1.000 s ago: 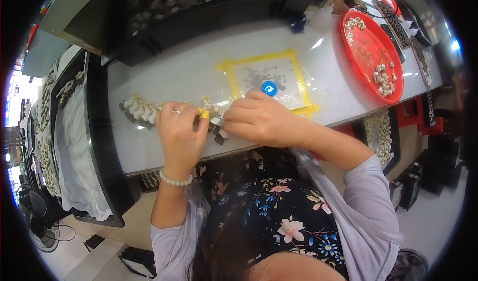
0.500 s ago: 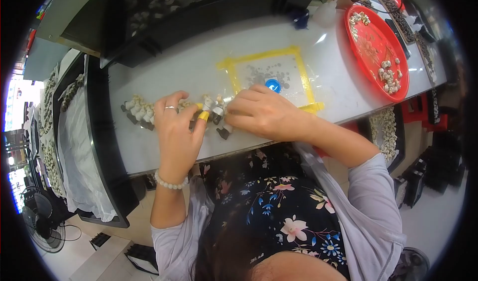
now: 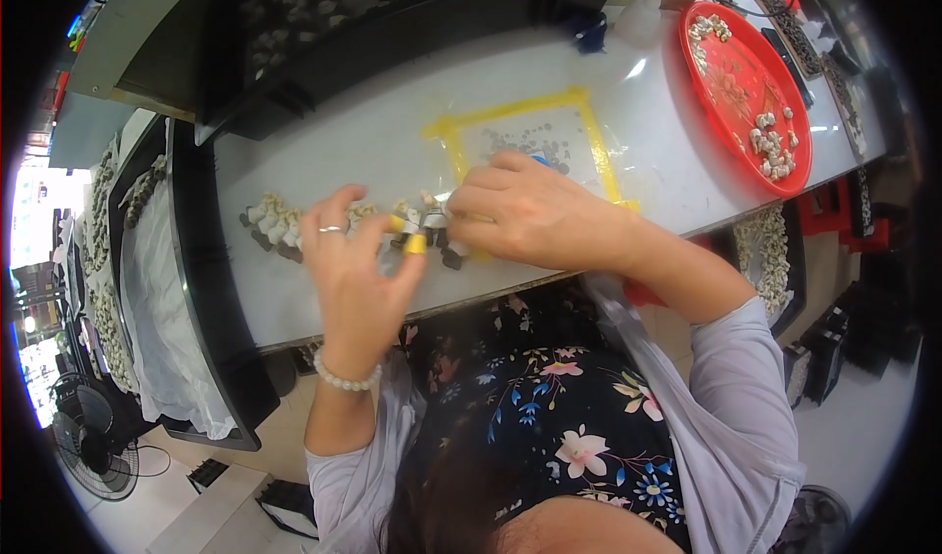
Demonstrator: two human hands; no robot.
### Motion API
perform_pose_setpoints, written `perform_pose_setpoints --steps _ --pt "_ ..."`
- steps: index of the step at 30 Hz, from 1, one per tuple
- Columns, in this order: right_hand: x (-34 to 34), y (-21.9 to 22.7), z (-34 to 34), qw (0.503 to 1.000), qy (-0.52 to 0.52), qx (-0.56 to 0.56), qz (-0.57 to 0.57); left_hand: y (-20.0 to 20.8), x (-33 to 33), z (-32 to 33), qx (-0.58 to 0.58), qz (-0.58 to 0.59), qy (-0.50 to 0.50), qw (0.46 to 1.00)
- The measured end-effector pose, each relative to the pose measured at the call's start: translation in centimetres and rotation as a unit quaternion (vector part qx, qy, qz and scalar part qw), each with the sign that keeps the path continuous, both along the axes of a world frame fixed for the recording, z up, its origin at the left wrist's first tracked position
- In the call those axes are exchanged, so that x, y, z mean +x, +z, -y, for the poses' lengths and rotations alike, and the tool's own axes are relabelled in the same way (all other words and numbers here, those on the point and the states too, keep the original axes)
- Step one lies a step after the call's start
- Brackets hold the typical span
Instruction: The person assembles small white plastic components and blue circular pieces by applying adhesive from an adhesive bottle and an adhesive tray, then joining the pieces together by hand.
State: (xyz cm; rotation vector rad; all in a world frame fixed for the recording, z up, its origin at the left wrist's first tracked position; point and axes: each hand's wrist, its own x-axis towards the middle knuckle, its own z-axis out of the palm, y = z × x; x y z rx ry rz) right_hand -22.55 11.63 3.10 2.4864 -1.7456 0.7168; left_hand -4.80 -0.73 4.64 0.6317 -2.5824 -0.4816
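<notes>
My left hand point(image 3: 358, 260) has yellow finger covers on its thumb and index finger, which pinch a small white-and-black piece point(image 3: 432, 220). Close against it, my right hand point(image 3: 535, 211) has its fingers curled together at the piece's right side; what they hold is hidden. A row of similar small pieces point(image 3: 275, 225), cream at the top, white in the middle and dark at the bottom, runs leftward behind my left hand. Past my right hand lies a clear sheet edged with yellow tape point(image 3: 510, 110), with grey dots point(image 3: 525, 142) on it. A blue round thing point(image 3: 539, 159) is mostly covered by my right hand.
A red oval tray point(image 3: 699, 88) with small cream-white pieces point(image 3: 773, 152) stands at the right. Behind the white table point(image 3: 324, 161) is a dark tray of pieces point(image 3: 334, 14). At the left, a black-framed tray point(image 3: 211, 289) holds white sheeting. A fan point(image 3: 93, 436) stands lower left.
My left hand has shifted slightly right and its thumb has moved toward my right hand. My right hand, slightly turned, now covers most of the blue round thing.
</notes>
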Motion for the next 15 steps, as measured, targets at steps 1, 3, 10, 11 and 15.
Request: perform_pose_setpoints --steps 1,3,10,11,15 --pt "0.0 0.1 0.0 1.0 -0.002 0.003 0.004 0.0 -0.3 -0.6 -0.016 0.013 -0.02 1.0" --pt "-0.1 0.4 -0.3 1.0 -0.002 0.007 -0.006 -0.2 -0.5 -1.0 -0.031 0.024 -0.042 0.998" --pt "-0.3 0.8 -0.6 1.0 -0.007 -0.008 -0.015 -1.2 -0.7 -1.2 -0.086 0.023 -0.046 0.995" --pt "-0.3 0.8 -0.5 1.0 -0.007 -0.009 -0.015 -1.5 -0.7 -1.1 -0.116 0.013 -0.042 0.992" --pt "-0.4 1.1 -0.4 1.0 0.003 0.014 -0.023 -1.7 -0.3 -1.3 -0.096 -0.007 -0.047 0.994"
